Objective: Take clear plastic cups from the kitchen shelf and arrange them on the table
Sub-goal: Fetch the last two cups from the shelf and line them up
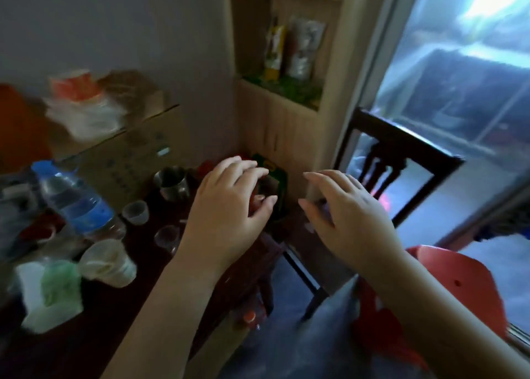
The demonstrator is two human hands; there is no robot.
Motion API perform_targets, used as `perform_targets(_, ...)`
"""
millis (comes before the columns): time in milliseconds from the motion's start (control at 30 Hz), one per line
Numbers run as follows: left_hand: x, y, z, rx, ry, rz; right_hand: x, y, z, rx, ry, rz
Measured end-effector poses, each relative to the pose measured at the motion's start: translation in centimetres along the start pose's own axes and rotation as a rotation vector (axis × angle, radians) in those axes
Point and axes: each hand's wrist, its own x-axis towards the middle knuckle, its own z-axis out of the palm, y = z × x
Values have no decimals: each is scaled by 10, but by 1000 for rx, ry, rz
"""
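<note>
Two small clear plastic cups stand on the dark table (120, 335): one (134, 212) further back, one (167, 236) nearer me. My left hand (229, 206) hovers over the table's far right corner, fingers curved and apart, holding nothing I can make out. My right hand (347, 215) is held beside it, past the table's edge and in front of the wooden shelf unit (286, 131), with thumb and fingers spread. A faint pale shape lies between its thumb and forefinger; blur hides whether it is a cup.
A metal cup (172, 185), a tilted water bottle (74, 200), a crumpled larger plastic cup (109, 264), bags and a cardboard box (129, 152) crowd the table. A green packet (275, 175) stands at the corner. A dark wooden chair (401, 160) and a red stool (459, 281) are at the right.
</note>
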Motion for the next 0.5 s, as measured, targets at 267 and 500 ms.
perform_targets(267,42,168,5,-71,-106,372,-85,66,-157,-264,167,267)
perform_targets(500,13,370,34,-175,-175,635,-233,103,-300,-419,274,493)
